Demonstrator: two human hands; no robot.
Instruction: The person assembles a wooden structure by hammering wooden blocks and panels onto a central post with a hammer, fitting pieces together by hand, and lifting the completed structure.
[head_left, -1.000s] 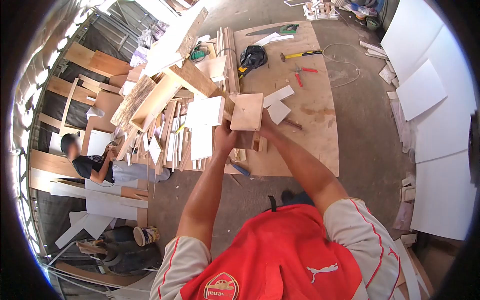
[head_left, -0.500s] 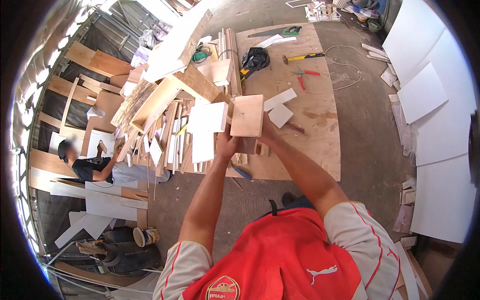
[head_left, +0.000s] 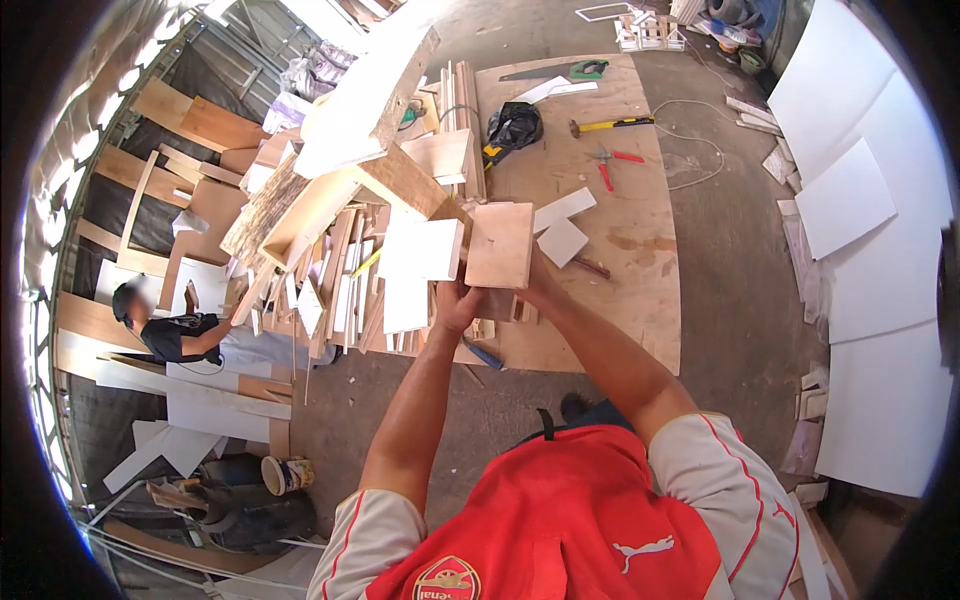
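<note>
A pale wooden block, its flat face turned up toward me, is held in front of my body over the near part of the worktable. My left hand is closed on its lower left side. On the opposite side, my right hand grips the same block, and most of its fingers are hidden behind the wood. Just left of the block lies a white-faced board on a heap of timber. Two small white pieces rest to the right of my hands.
A hand saw, hammer, red-handled pincers and black plastic bag lie on the plywood tabletop. A wooden frame tops the pile at left. Another person works beyond it. White panels stand at right.
The view has shifted slightly, so the table and tools appear a little lower. Both hands keep their hold on the block, which stays in nearly the same place.
</note>
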